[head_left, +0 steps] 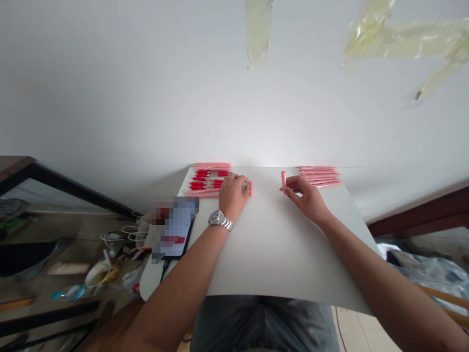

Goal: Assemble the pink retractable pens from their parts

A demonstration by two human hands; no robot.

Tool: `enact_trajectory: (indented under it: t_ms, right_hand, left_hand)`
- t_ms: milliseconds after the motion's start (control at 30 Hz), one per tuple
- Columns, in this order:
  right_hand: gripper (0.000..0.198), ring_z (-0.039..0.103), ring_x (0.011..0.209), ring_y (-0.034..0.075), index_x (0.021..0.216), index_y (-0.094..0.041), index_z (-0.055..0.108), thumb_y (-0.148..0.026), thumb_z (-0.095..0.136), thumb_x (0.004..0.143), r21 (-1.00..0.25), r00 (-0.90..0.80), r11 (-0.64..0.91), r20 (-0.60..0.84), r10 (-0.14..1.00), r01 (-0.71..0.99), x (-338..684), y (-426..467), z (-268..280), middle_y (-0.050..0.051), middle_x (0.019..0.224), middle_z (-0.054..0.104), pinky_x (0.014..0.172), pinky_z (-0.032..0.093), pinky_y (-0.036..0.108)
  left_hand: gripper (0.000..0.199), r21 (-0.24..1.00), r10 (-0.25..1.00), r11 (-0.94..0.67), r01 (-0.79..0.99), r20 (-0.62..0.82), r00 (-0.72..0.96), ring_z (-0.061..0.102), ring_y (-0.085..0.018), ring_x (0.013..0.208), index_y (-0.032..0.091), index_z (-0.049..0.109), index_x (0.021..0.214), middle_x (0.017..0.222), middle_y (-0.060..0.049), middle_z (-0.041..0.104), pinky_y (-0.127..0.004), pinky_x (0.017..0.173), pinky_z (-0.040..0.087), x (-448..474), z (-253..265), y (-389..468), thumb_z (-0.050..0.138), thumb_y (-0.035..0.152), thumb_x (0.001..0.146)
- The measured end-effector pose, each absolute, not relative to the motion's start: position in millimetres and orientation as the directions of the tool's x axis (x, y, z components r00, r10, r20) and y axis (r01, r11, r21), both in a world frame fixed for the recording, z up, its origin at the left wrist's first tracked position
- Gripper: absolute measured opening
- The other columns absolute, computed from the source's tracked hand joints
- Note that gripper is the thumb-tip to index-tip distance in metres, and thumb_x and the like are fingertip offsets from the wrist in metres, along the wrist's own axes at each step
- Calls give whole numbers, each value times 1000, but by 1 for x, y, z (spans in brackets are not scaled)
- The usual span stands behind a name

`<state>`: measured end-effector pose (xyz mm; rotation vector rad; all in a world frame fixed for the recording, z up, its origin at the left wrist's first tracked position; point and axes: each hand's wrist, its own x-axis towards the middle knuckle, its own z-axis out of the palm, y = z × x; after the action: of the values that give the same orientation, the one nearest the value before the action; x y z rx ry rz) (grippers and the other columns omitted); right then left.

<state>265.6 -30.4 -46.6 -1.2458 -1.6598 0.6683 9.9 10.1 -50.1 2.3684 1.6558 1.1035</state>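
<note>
My left hand (pixel 234 193), wearing a metal watch on its wrist, is closed with thumb and fingertips at a short pink pen part (pixel 251 188). It reaches over the ends of several red pens (pixel 208 184) on the left side of the white table. My right hand (pixel 304 193) pinches a pink pen cap (pixel 283 178), held upright between thumb and fingers. Just behind that hand lies a row of pink pens (pixel 318 175). Some fingers of both hands are partly hidden.
More pink pens (pixel 212 166) lie at the table's back left. A phone (pixel 179 230) with a cable rests on the left edge of the table (pixel 264 254). The white wall (pixel 205 98) rises directly behind. On the floor at left are a cup (pixel 97 275) and a plastic bottle (pixel 73 292).
</note>
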Motion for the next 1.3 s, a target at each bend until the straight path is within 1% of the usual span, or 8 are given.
enact_trajectory:
  t_ms: [167, 267, 400, 467, 733, 900, 1100, 1300]
  right_hand:
    - [29, 75, 88, 22, 108, -24, 62, -47, 68, 93, -838, -58, 340, 350, 935, 427, 265, -30, -46, 6, 96, 77, 85, 61, 41]
    - [29, 75, 89, 22, 108, -24, 62, -48, 68, 93, -839, -61, 337, 345, 937, 427, 266, -30, -47, 6, 96, 77, 85, 61, 41]
    - [29, 75, 88, 23, 108, -25, 63, -48, 69, 92, -839, -63, 339, 346, 936, 425, 266, -30, -49, 6, 96, 77, 84, 61, 41]
    - [29, 75, 89, 23, 109, -25, 63, -48, 69, 92, -839, -62, 339, 347, 936, 425, 266, -30, -49, 6, 96, 77, 84, 61, 41]
    - [28, 75, 89, 23, 109, -24, 62, -46, 69, 93, -839, -61, 340, 348, 936, 426, 267, -30, -50, 6, 96, 77, 84, 61, 42]
    - [29, 76, 89, 23, 109, -25, 63, -47, 69, 92, -837, -62, 340, 348, 935, 428, 267, -29, -50, 6, 96, 78, 84, 61, 42]
    - [29, 76, 90, 23, 109, -25, 63, -48, 69, 92, -838, -63, 337, 344, 937, 430, 267, -29, -50, 6, 96, 77, 85, 61, 42]
    - [30, 76, 89, 23, 108, -24, 62, -49, 68, 92, -844, -70, 340, 343, 937, 414, 266, -30, -49, 6, 95, 77, 86, 61, 43]
  left_hand:
    - [7, 345, 865, -348, 871, 477, 157, 57, -27, 98, 25, 67, 95, 99, -7, 63, -41, 90, 44, 12, -41, 5, 60, 26, 94]
    - [8, 304, 878, -302, 904, 458, 140, 56, -29, 101, 25, 66, 95, 101, -8, 62, -42, 91, 42, 12, -38, 2, 60, 30, 94]
    - [21, 275, 878, -273, 922, 462, 122, 53, -31, 104, 23, 65, 90, 102, -11, 59, -45, 93, 40, 12, -37, 0, 62, 43, 94]
    - [25, 268, 878, -270, 925, 462, 123, 52, -32, 103, 23, 65, 86, 101, -12, 58, -46, 93, 40, 12, -38, 0, 62, 46, 94]
    - [34, 233, 875, -256, 938, 468, 123, 52, -33, 100, 22, 64, 78, 97, -12, 58, -46, 89, 40, 12, -39, 1, 59, 51, 94]
    - [38, 229, 892, -227, 947, 439, 107, 53, -34, 99, 21, 66, 76, 96, -13, 61, -47, 88, 40, 13, -37, 2, 57, 53, 95]
    - [43, 232, 916, -194, 953, 391, 91, 54, -36, 102, 21, 70, 77, 97, -14, 63, -50, 90, 39, 13, -32, 0, 53, 56, 96]
    - [45, 206, 923, -176, 963, 375, 88, 55, -37, 104, 21, 72, 79, 99, -14, 64, -52, 92, 38, 15, -30, -1, 50, 55, 97]
